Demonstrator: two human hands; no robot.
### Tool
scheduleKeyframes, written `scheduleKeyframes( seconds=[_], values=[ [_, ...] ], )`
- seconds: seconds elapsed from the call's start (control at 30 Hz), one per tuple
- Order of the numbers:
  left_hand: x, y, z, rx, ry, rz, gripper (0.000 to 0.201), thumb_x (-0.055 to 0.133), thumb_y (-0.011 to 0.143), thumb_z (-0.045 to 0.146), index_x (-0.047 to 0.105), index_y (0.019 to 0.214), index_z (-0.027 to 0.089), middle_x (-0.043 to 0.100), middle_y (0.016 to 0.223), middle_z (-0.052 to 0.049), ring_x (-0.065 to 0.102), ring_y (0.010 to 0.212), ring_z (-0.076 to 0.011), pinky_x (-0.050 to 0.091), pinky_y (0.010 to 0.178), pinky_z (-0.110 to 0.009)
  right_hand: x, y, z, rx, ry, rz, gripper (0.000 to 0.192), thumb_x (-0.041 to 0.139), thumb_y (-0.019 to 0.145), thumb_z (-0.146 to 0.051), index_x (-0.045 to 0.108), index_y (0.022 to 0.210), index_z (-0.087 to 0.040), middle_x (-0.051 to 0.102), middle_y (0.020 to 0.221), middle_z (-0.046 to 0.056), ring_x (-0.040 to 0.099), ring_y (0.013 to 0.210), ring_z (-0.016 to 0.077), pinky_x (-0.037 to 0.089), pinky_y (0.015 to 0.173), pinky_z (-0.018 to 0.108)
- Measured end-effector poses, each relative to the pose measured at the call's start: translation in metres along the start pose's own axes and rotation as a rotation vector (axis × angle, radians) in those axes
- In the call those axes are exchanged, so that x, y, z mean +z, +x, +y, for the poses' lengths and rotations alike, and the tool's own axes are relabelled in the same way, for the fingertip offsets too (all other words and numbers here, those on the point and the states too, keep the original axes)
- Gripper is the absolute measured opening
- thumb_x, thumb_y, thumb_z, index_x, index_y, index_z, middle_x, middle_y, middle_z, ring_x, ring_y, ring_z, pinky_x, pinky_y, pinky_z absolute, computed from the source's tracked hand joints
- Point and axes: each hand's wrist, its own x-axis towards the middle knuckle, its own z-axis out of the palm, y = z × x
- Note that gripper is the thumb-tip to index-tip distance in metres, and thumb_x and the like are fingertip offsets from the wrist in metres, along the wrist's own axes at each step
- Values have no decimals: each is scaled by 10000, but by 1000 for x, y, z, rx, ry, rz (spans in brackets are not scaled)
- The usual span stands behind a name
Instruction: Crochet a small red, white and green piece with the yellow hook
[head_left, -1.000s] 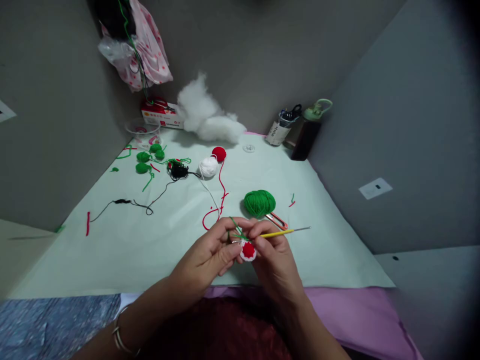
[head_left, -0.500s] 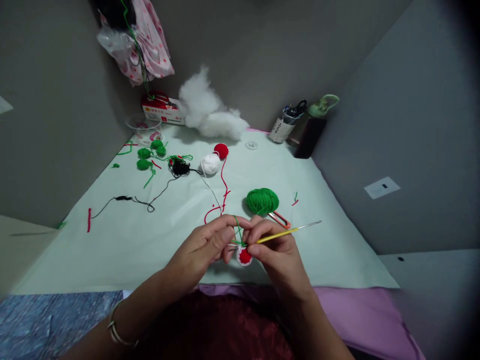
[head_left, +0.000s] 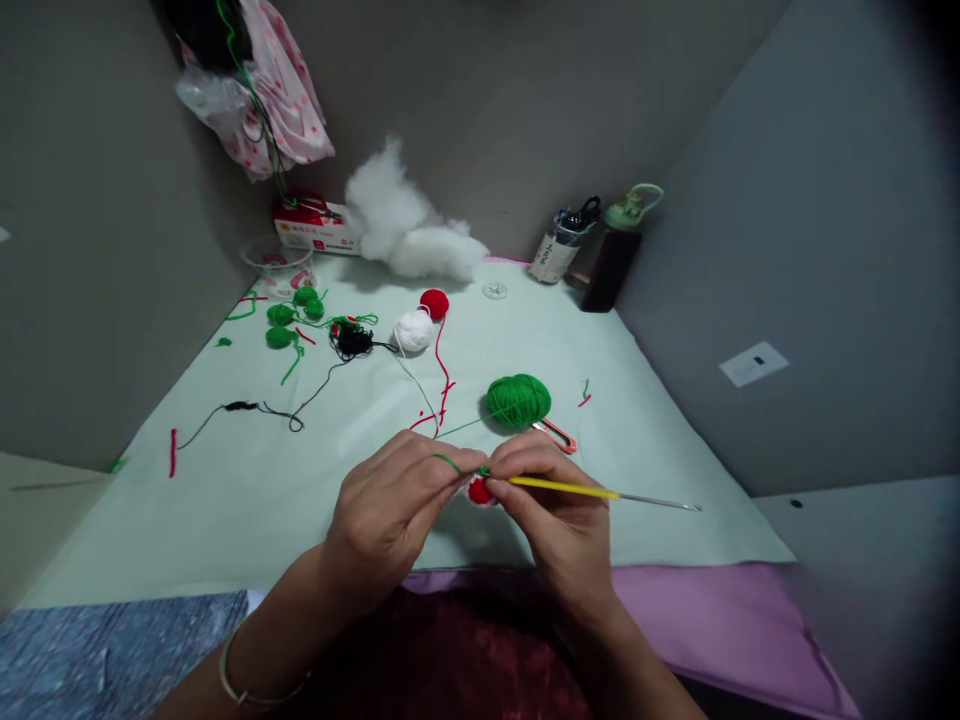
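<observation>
Pinched between my hands is a small red and white crochet piece [head_left: 478, 490], with green yarn at its top edge. My left hand [head_left: 401, 495] is closed on its left side, and a green strand loops over the forefinger. My right hand [head_left: 555, 500] grips a yellow-handled crochet hook [head_left: 564, 486] at the piece; its far metal end points right. Just beyond the hands lies a green yarn ball [head_left: 519, 400], from which a thin strand runs left toward my left hand. The hook's near tip is hidden by fingers and yarn.
An orange cutter [head_left: 556, 436] lies beside the green ball. Farther back are a white yarn ball [head_left: 413, 331], a red ball [head_left: 434, 304], black yarn [head_left: 354, 340], small green pieces [head_left: 281, 337] and white stuffing [head_left: 420, 240]. A bottle [head_left: 613, 265] and pen cup [head_left: 555, 255] stand back right.
The hook has swung to point more level and farther right. My hands have closed in over the crochet piece, covering more of it, and the green yarn is drawn lower. The view has shifted slightly.
</observation>
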Motion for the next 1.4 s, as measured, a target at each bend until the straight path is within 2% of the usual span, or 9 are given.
scheduleKeyframes(
  seconds=[0.2, 0.33, 0.43, 0.57, 0.7, 0.8, 1.03, 1.23, 1.4],
  values=[
    [7, -7, 4, -16, 15, 148, 458, 721, 848, -37, 765, 1176, 280, 802, 968, -37, 733, 871, -204, 590, 765, -318, 10, -3, 1, -98, -57, 107, 169, 761, 897, -103, 770, 911, -271, 702, 846, 9, 648, 842, 182, 548, 730, 342],
    [16, -13, 2, -234, -137, 230, 388, 731, 873, 9, 753, 1155, 275, 759, 1020, -36, 714, 901, -193, 587, 852, -332, 18, -1, 3, -70, 13, 173, 148, 768, 885, -120, 767, 869, -267, 692, 820, 7, 654, 814, 183, 561, 714, 342],
    [21, -16, 4, -403, -319, 287, 300, 738, 896, 71, 759, 1128, 261, 702, 1004, -25, 695, 862, -160, 588, 852, -295, 22, 0, 5, -40, 106, 198, 156, 780, 868, -116, 768, 859, -271, 687, 818, -3, 655, 788, 164, 555, 675, 308],
    [25, -14, 7, -452, -407, 346, 256, 759, 886, 101, 781, 1079, 268, 688, 956, -4, 685, 831, -138, 587, 822, -252, 24, 0, 8, -31, 146, 241, 173, 780, 864, -114, 769, 877, -286, 691, 831, -7, 660, 796, 161, 558, 680, 303],
    [25, -11, 7, -584, -500, 326, 214, 806, 853, 144, 795, 1024, 273, 713, 895, 15, 685, 804, -125, 575, 803, -224, 24, -1, 9, -85, 61, 272, 172, 774, 873, -115, 772, 880, -286, 690, 824, -1, 652, 804, 175, 549, 694, 321],
    [26, -10, 4, -715, -624, 250, 134, 792, 891, 234, 801, 1021, 263, 741, 940, 0, 681, 848, -131, 556, 819, -223, 23, -3, 10, -146, -30, 252, 220, 739, 903, -94, 785, 955, -303, 702, 840, 5, 648, 824, 183, 542, 720, 337],
    [18, -1, 8, -879, -891, 139, 230, 769, 923, 324, 781, 1133, 231, 696, 811, 8, 628, 793, -121, 497, 815, -220, 15, -3, 11, -210, -218, 137, 235, 679, 940, -78, 749, 1005, -293, 705, 885, 22, 641, 854, 201, 526, 766, 366],
    [14, 1, 3, -864, -807, 105, 314, 816, 865, 288, 761, 1162, 201, 687, 863, -8, 640, 833, -147, 522, 824, -248, 4, -3, 4, -232, -345, -42, 239, 631, 962, -112, 695, 1123, -276, 701, 1013, 55, 657, 959, 218, 555, 848, 386],
    [20, -1, 3, -864, -747, 108, 320, 819, 845, 252, 752, 1155, 212, 670, 882, -2, 651, 854, -146, 543, 836, -252, 1, -8, 9, -292, -395, 47, 254, 700, 935, -127, 760, 1111, -300, 673, 953, 32, 663, 832, 177, 566, 716, 313]
  ],
)
